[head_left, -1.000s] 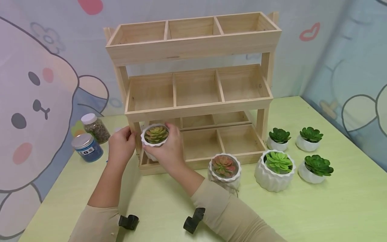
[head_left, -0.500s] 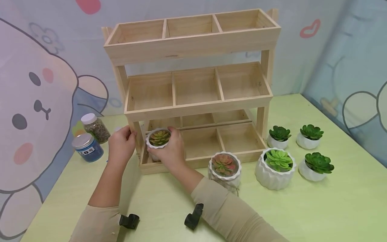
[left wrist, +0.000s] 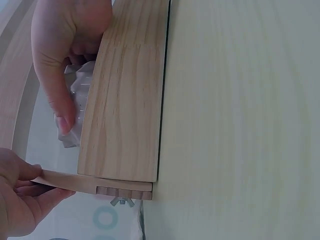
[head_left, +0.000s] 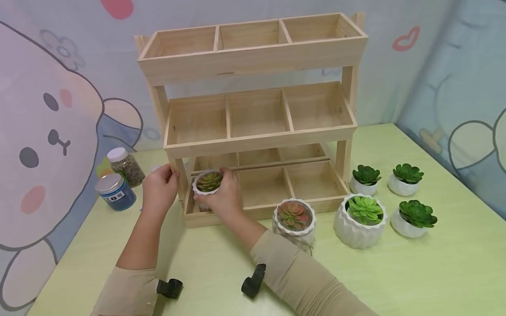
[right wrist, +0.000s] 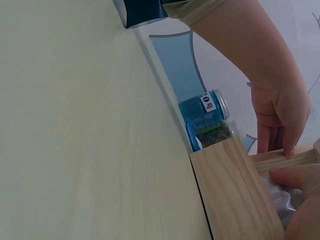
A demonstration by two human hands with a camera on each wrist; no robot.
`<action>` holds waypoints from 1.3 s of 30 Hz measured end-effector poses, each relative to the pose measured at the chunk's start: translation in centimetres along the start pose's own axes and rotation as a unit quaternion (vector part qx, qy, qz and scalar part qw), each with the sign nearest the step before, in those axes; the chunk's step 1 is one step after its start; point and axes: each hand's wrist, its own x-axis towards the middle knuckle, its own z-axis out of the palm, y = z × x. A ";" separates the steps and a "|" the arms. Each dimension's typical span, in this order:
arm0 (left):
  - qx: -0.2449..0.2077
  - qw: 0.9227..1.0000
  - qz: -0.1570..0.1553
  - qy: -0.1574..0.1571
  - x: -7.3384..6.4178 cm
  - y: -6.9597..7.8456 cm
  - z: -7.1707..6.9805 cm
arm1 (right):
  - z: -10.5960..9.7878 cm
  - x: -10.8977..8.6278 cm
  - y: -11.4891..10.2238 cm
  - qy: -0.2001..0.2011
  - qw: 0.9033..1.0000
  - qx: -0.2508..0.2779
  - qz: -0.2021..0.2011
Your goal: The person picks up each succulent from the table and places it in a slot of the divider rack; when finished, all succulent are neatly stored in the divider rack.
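A white scalloped pot with a yellow-green succulent [head_left: 209, 181] sits in the bottom tier's left compartment of a three-tier wooden plant shelf [head_left: 253, 63]. My right hand [head_left: 227, 198] holds this pot by its side, thumb in front and fingers behind. In the left wrist view, the pot's white wall [left wrist: 82, 95] shows under the thumb, behind the shelf's front board [left wrist: 127, 105]. My left hand [head_left: 159, 186] pinches the shelf's left upright [head_left: 181, 177]; the left wrist view shows its fingers and thumb on either side of that wood.
Right of my right forearm stand a pot with a reddish succulent [head_left: 293, 216] and a larger pot with a bright green one [head_left: 363, 210]. Several small dark-green succulents [head_left: 417, 214] are farther right. A blue jar [head_left: 115, 193] and a white-lidded jar [head_left: 125, 166] stand at left.
My right hand has lowered the succulent pot and moved it slightly right, down into the bottom left compartment. My left hand keeps its place on the upright.
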 end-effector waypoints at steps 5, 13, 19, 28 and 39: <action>-0.003 1.000 -0.008 -0.003 0.1 0.1 -0.1 | -0.1 0.0 0.0 -0.008 1.000 0.002 0.000; -0.005 1.000 -0.006 -0.010 0.1 0.1 0.1 | -0.7 -0.3 -0.3 -0.019 1.000 -0.001 0.005; 0.003 1.000 -0.010 -0.012 0.0 0.2 0.0 | -1.3 -0.8 -1.2 -0.014 1.000 0.001 -0.008; 0.010 1.000 -0.006 -0.010 0.0 0.0 -0.2 | -3.5 -2.2 -2.7 -0.047 0.998 0.033 -0.007; 0.021 1.000 0.013 -0.007 0.1 -0.2 -0.1 | -7.6 -5.4 -3.7 -0.161 0.983 0.083 -0.016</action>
